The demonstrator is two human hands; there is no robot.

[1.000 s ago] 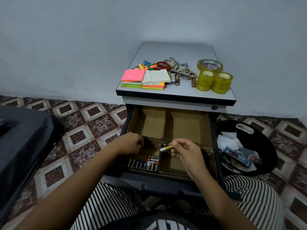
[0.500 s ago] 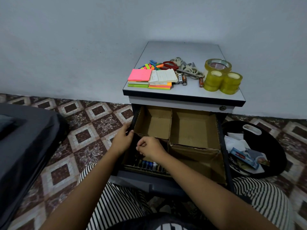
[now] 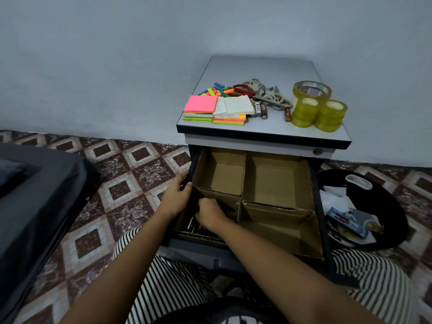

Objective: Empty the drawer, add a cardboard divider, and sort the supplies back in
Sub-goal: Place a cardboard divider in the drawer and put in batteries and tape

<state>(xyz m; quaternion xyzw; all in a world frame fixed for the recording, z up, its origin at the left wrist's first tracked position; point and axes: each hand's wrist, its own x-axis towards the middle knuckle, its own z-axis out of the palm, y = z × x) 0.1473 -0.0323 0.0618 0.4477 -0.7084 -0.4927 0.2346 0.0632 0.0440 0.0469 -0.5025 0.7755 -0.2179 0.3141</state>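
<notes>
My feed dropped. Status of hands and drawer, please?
Left hand holds drawer edge. Right hand in near-left compartment, grip hidden. Divider in. Nothing blocking.

A brown corrugated cardboard divider (image 3: 278,181) lines the dark grey metal drawer (image 3: 201,250). The flat cabinet top (image 3: 261,71) is pale grey with a black edge band. On it, a stack of sticky-note pads (image 3: 200,104) shows neon pink over green, white and orange layers. The ruled notepad (image 3: 236,104) is cream, and the small page flags (image 3: 216,88) are blue, green and orange. There are red-handled scissors (image 3: 244,90), beige-handled scissors (image 3: 268,97) and translucent yellow tape rolls (image 3: 318,111). The floor tiles (image 3: 131,164) carry maroon-and-cream nested diamonds. The trousers (image 3: 168,284) are striped black and white. The wall (image 3: 117,54) is pale blue-grey, the round bin (image 3: 392,202) black, and the fabric (image 3: 35,195) at left dark grey.
</notes>
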